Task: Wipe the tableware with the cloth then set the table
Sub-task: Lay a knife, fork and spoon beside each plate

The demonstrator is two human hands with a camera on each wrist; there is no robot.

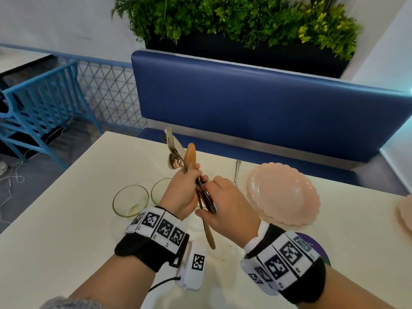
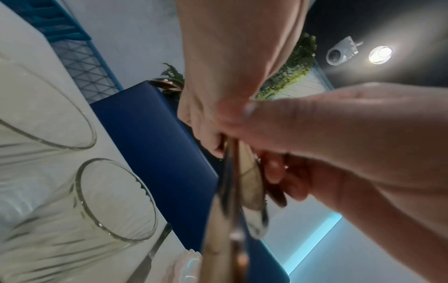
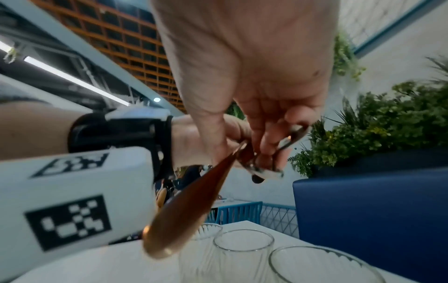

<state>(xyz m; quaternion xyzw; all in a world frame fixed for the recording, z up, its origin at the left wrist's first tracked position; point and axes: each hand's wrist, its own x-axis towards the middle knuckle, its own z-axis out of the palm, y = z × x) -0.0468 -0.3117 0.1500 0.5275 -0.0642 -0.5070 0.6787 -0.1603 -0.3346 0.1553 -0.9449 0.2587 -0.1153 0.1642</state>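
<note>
The bundle of mixed cutlery point(image 1: 189, 166), made up of a wooden spoon, a copper-coloured metal spoon, a silver fork and a knife, is held raised above the cream worktop point(image 1: 66, 219), its working ends pointing toward the blue padded bench backrest point(image 1: 256, 103). The left hand point(image 1: 182, 192) is closed in a fist round the middle of the bundle. The right hand point(image 1: 225, 204) touches the bundle on the near side of the left hand; its fingers are curled round the dark handles point(image 1: 207, 197), and the thumb lies beneath them. One gold-coloured handle point(image 1: 209, 233) projects below both hands toward the person.

Two clear drinking glasses point(image 1: 130, 200) stand on the worktop directly below and left of the bundle. A stack of pink scalloped plates point(image 1: 283, 192) sits on the worktop to the right of the bundle. A single silver utensil point(image 1: 237, 171) lies between the bundle and the plates. A second pink plate point(image 1: 404, 214) shows at the right edge, farther from the bundle. Green foliage in a dark planter point(image 1: 245, 25) stands behind the backrest.
</note>
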